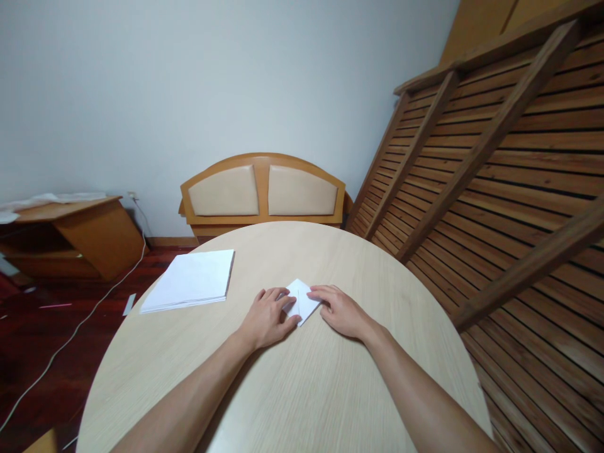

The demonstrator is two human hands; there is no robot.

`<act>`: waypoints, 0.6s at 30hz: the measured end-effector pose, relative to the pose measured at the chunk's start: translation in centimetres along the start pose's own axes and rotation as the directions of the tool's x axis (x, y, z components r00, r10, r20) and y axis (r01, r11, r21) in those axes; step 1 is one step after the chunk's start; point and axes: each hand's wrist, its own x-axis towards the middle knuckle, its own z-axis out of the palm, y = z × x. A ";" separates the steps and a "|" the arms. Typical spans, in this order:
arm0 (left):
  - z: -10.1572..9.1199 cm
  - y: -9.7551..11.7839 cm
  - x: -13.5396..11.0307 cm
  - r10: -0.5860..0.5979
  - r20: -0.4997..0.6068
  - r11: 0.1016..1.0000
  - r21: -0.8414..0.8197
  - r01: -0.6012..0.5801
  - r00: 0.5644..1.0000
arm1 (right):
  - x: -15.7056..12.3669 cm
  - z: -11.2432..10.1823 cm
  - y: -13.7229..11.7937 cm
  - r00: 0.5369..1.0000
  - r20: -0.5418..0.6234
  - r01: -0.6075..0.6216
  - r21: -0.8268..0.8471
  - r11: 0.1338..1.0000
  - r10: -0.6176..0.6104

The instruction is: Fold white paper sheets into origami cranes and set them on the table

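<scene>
looked like a home, probably a bedroom. headboard [262,189] with two padded panels [224,192] stood before a plain pale wall [226,82]; slatted wooden frame [495,157], much like a bed base, stood tilted; low wooden cabinet [97,239] sat on dark red flooring [33,340].

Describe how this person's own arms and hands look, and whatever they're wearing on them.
The slender, bare left forearm and matching bare right forearm show no sleeves, watch or bracelet. The ungloved, five-fingered left hand and ungloved right hand show no rings or markings; fine detail is too small to tell.
</scene>
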 end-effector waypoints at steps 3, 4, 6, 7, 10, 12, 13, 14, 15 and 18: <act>0.1 -0.1 0.0 -0.010 0.006 1.000 -0.006 0.010 1.000 | 0.1 0.0 0.0 1.000 -0.014 0.005 0.019 1.000 -0.004; 0.1 -0.2 0.0 -0.008 0.006 1.000 -0.007 0.008 1.000 | 0.1 0.0 -0.1 1.000 -0.015 0.013 0.032 0.999 -0.013; 0.2 -0.2 -0.1 -0.001 0.007 1.000 -0.008 0.001 1.000 | 0.2 0.0 -0.2 0.999 -0.015 0.029 0.048 0.998 -0.028; 0.2 -0.2 -0.1 0.001 0.006 1.000 -0.008 -0.001 1.000 | 0.2 0.0 -0.2 0.999 -0.019 0.031 0.048 0.998 -0.030; 0.2 -0.2 -0.1 0.003 0.009 1.000 -0.005 -0.003 1.000 | 0.2 0.0 -0.2 0.999 -0.032 0.032 0.053 0.998 -0.030; 0.1 -0.3 -0.1 0.008 0.018 1.000 -0.007 -0.008 1.000 | 0.3 0.1 0.0 0.998 -0.034 0.047 0.074 0.996 -0.044; 0.0 -0.3 -0.1 0.014 0.025 1.000 -0.011 -0.013 1.000 | 0.3 0.1 0.1 0.998 -0.030 0.055 0.084 0.995 -0.053; 0.0 -0.4 -0.1 0.020 0.033 1.000 -0.016 -0.019 0.999 | 0.3 0.1 0.2 0.998 -0.026 0.060 0.086 0.994 -0.058; -0.1 -0.4 -0.1 0.026 0.040 0.999 -0.023 -0.025 0.999 | 0.3 0.1 0.3 0.998 -0.024 0.059 0.080 0.995 -0.058; -0.2 -0.6 -0.2 0.038 0.054 0.999 -0.036 -0.036 0.998 | 0.2 -0.2 0.6 0.999 -0.027 0.030 0.035 0.999 -0.029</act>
